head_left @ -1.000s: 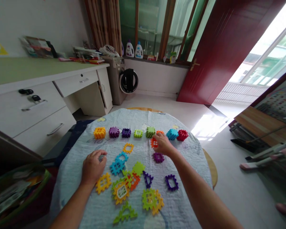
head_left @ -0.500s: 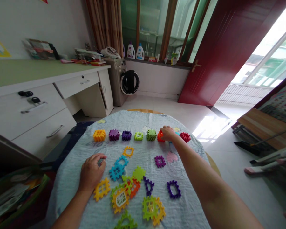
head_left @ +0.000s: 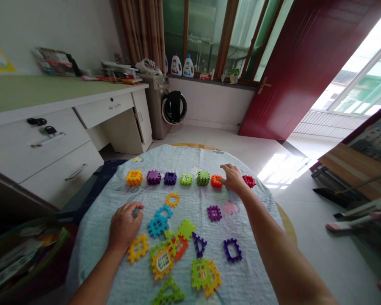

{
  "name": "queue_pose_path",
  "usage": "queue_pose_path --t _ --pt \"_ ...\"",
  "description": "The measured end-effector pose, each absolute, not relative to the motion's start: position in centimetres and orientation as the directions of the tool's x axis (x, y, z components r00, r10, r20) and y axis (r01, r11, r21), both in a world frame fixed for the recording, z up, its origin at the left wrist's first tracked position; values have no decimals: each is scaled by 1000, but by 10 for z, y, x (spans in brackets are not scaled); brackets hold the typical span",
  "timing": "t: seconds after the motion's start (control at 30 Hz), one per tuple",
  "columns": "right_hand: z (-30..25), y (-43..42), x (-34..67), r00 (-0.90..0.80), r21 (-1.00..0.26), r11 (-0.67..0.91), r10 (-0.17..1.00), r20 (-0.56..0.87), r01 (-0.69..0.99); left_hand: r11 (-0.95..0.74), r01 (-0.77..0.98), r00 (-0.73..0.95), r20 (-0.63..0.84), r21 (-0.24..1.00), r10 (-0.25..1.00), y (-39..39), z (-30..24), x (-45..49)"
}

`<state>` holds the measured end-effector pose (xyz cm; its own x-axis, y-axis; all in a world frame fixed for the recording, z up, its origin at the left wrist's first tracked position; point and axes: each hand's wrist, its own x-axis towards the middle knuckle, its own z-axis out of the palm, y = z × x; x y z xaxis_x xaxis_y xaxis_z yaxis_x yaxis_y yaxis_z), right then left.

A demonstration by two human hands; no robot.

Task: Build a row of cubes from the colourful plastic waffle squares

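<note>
On a round table under a light blue quilted cloth (head_left: pixel 184 156) stands a row of plastic block cubes: yellow (head_left: pixel 133 178), two purple ones (head_left: pixel 154 177), light green (head_left: pixel 186 179), green (head_left: pixel 203 178), orange (head_left: pixel 216 181) and red (head_left: pixel 249 181). My right hand (head_left: pixel 234 180) lies between the orange and red cubes, fingers loosely spread, fingertips touching the orange cube and hiding what is under the palm. My left hand (head_left: pixel 124 226) rests curled on the cloth beside a blue flat piece (head_left: pixel 157 222) and a yellow square piece (head_left: pixel 138 248).
Loose flat pieces lie near me: a yellow frame (head_left: pixel 172 199), a purple square (head_left: pixel 214 213), a purple triangle (head_left: pixel 198 245), a purple frame (head_left: pixel 232 250), a green triangle (head_left: pixel 168 293). A white desk with drawers (head_left: pixel 63 140) stands left, a small washing machine (head_left: pixel 173 108) behind.
My right hand carried an orange piece from the middle of the cloth up to the row, set the orange cube beside the green one, and has drawn slightly right. The left hand stayed put.
</note>
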<state>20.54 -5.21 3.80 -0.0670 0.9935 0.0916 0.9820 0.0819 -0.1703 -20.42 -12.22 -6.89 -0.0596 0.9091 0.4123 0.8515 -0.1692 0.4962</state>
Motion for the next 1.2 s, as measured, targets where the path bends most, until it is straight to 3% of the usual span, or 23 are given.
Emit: queue_pose_path --t 0.07,0.17,0.47,0.73,1.2 --pt "35 -80 208 -50 -318 124 971 233 940 -172 851 -56 410 497 910 -122 -69 -204" --pt "14 -127 212 -18 -474 150 962 273 868 -174 852 -54 413 493 909 -123 -67 -203" --pt "-57 -202 227 209 -621 -66 965 160 781 -129 840 -97 380 528 920 -123 -60 -200" --pt "-66 -202 220 318 -629 -84 909 269 773 -53 735 -218 309 677 926 -126 -52 -198" --pt "-64 -204 218 273 -532 -94 923 270 842 -51 745 -211 308 665 928 -126 -52 -198"
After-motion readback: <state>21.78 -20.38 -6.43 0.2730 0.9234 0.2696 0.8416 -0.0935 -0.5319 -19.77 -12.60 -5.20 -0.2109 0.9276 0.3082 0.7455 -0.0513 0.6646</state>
